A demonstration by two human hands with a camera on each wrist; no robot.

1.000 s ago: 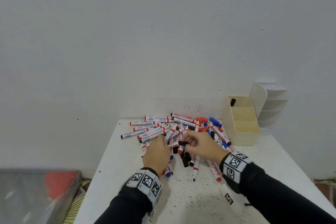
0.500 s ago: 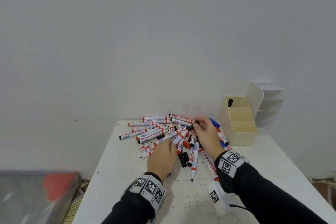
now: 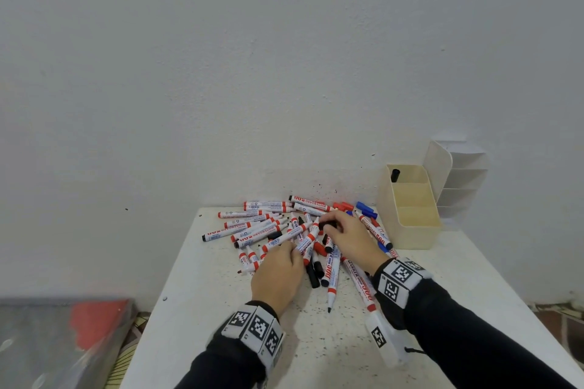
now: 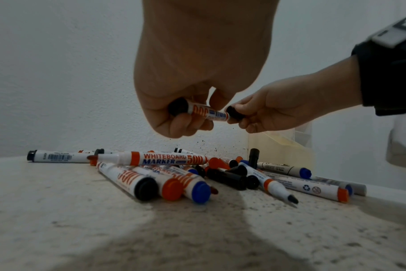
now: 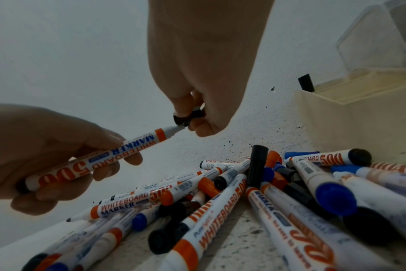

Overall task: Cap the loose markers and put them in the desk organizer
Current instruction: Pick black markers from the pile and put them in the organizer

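Note:
My left hand [image 3: 292,252] grips a white whiteboard marker [image 3: 309,238] with orange bands by its rear half, lifted a little above the pile. My right hand [image 3: 331,226] pinches a black cap [image 3: 328,224] at the marker's bare tip. In the right wrist view the marker [image 5: 109,155] has its tip just at the mouth of the cap [image 5: 187,117]. The left wrist view shows the same marker [image 4: 208,112] and cap [image 4: 234,112] meeting. Several loose markers and caps [image 3: 262,230] lie heaped on the white table [image 3: 316,350]. A cream desk organizer [image 3: 410,230] stands at the right.
One black-capped marker [image 3: 395,174] stands in the organizer's back compartment. A white slotted rack [image 3: 458,180] leans behind it against the wall. Loose black caps [image 3: 314,275] lie between my hands. A grey and red object [image 3: 79,325] lies below the table's left edge.
My right hand has come back from the far side of the pile with the black cap to the marker's tip. My left hand has raised its marker toward it.

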